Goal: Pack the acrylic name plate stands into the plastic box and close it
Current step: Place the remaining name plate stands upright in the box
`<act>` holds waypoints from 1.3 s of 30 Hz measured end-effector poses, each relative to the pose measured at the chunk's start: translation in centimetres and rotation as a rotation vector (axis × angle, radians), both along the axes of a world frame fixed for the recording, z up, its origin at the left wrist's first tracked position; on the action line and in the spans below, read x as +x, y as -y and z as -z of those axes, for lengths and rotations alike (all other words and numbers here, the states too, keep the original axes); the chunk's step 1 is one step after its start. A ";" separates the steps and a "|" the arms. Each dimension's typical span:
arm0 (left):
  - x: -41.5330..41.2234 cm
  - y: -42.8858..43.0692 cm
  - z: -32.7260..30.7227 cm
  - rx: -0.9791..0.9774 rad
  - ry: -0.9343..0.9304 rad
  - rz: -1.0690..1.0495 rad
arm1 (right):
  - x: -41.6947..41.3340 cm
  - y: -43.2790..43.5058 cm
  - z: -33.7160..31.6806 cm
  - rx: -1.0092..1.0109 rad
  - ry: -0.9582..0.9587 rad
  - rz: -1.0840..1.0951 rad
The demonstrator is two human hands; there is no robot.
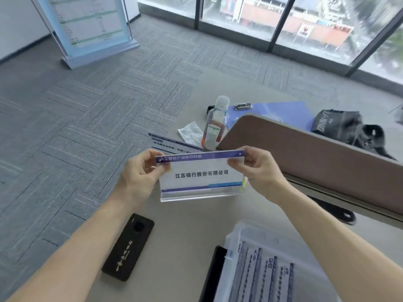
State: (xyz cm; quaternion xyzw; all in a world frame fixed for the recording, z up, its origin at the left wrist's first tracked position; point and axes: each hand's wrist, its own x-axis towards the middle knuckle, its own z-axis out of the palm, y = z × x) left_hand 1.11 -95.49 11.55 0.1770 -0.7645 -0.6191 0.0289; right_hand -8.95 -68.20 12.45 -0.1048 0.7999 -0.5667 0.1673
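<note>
Both hands hold a name plate stand upright at mid-frame.

The left hand [139, 171] and right hand [259, 171] pinch the top corners of the name plate stand [201, 177], forearms reaching in from the lower corners; the plastic box [272, 267] sits lower right on the worktop [181, 247].

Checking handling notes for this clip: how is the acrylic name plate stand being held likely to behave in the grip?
The acrylic name plate stand looks stiff: pinched only at its top corners by the left hand and right hand, it stays flat. Its glossy faces are probably slippery. The flat base lip suggests it stands without rolling, though it may tip.
</note>
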 end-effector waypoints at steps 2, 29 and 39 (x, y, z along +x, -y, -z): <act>0.1 -1.1 -4.2 0.058 -0.035 0.107 | 2.1 -1.7 -3.7 -0.126 -0.002 0.081; 12.5 -35.7 -4.2 -0.044 0.514 0.638 | 29.0 -23.5 1.7 -0.104 0.590 0.708; 12.9 -37.5 2.2 -0.274 0.544 0.743 | 28.5 -24.5 8.4 -0.120 0.838 0.841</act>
